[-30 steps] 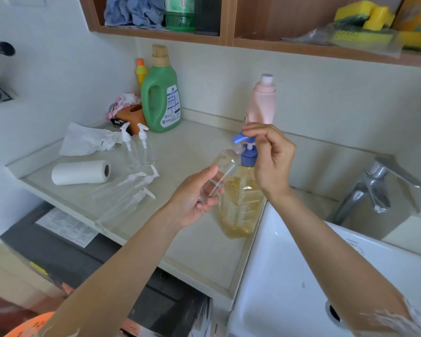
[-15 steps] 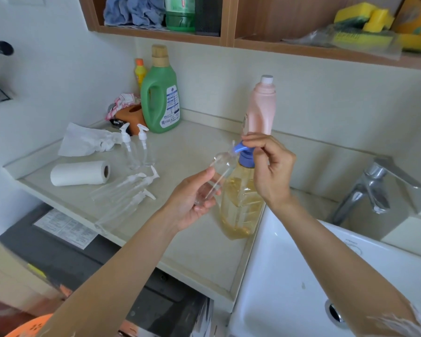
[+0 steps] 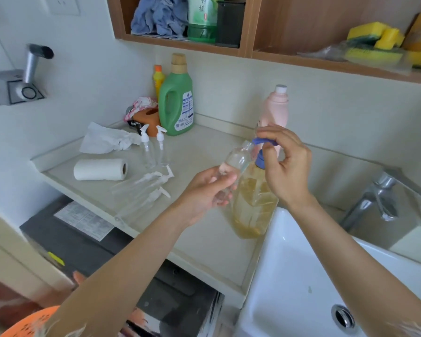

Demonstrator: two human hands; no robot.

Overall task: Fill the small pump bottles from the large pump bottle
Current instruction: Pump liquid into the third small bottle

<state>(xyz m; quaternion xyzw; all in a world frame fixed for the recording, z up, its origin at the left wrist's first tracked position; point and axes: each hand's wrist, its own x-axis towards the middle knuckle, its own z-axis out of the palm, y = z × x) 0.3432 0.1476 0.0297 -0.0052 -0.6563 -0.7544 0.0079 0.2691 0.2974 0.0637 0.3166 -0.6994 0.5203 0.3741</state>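
Large pump bottle under our right hand

Large clear pump bottle (image 3: 253, 203) of amber liquid stands at the desk's (image 3: 204, 239) right edge, beside the white sink (image 3: 289, 276). Our right hand (image 3: 284, 166) presses its fingers onto the blue pump head (image 3: 263, 141). Our left hand (image 3: 207, 193) grips a small clear uncapped bottle (image 3: 236, 161), tilted with its mouth at the blue spout. Farther left, two small pump bottles (image 3: 153, 152) stand upright and others (image 3: 141, 188) lie flat near a white paper roll (image 3: 100, 169).

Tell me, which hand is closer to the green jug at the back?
The left hand. It holds a small clear bottle over the counter, in front of the green jug and to its right. The right hand rests on the blue pump, farther right, beside the sink.
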